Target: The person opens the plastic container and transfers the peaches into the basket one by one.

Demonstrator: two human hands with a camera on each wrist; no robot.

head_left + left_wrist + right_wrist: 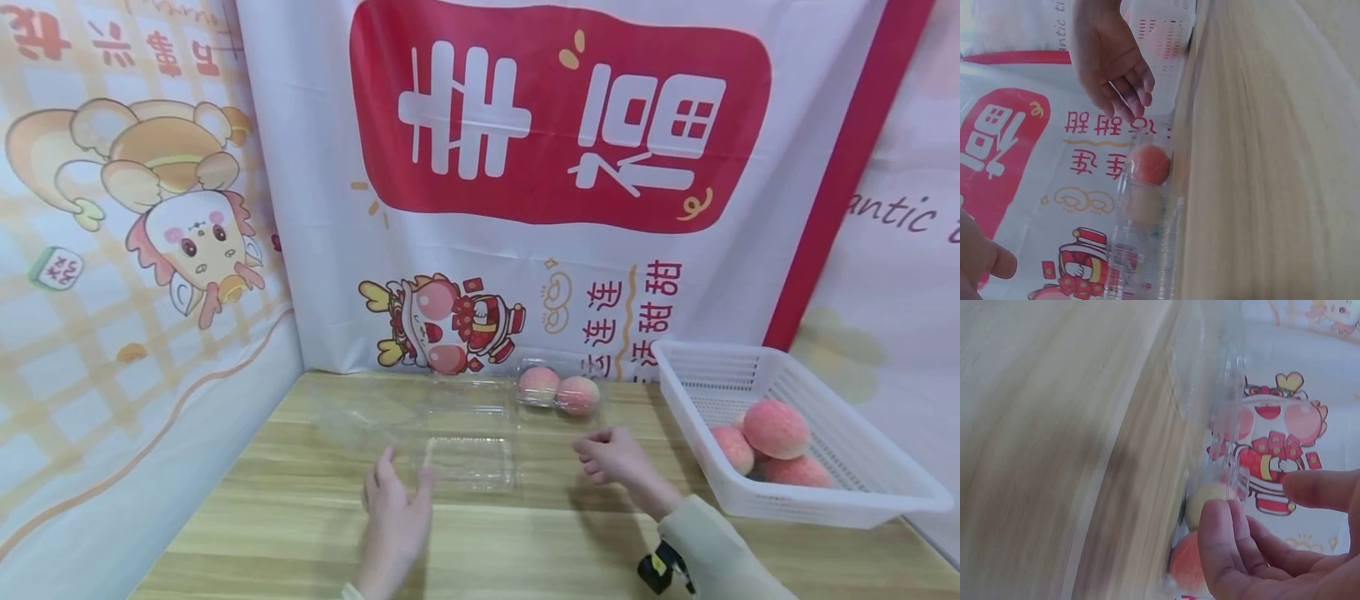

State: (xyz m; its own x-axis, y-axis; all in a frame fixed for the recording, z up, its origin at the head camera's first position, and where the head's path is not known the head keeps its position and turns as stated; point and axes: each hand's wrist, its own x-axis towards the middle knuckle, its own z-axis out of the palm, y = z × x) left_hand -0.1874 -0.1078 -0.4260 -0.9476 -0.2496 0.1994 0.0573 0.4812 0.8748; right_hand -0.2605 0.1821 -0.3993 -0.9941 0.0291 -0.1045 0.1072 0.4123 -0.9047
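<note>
Clear plastic packaging point(468, 465) lies on the wooden table, its moulded trays in the middle and a thin transparent sheet-like part to the left. At its far right, two pink-and-cream peaches point(558, 392) sit side by side within clear plastic. My left hand point(397, 521) is at the packaging's near left, thumb and fingers spread, holding nothing. To the right of the trays, my right hand point(618, 462) hovers with loosely bent fingers and nothing in them. In the right wrist view, the fingers point(1219, 540) of that hand overlap the peaches, thumb apart.
A white plastic basket point(832, 504) stands at the right with several peaches point(776, 429) inside. A printed cloth point(300, 208) hangs along the table's back edge, and another patterned cloth point(150, 375) borders the left. A black strapped device point(660, 567) sits by the right wrist.
</note>
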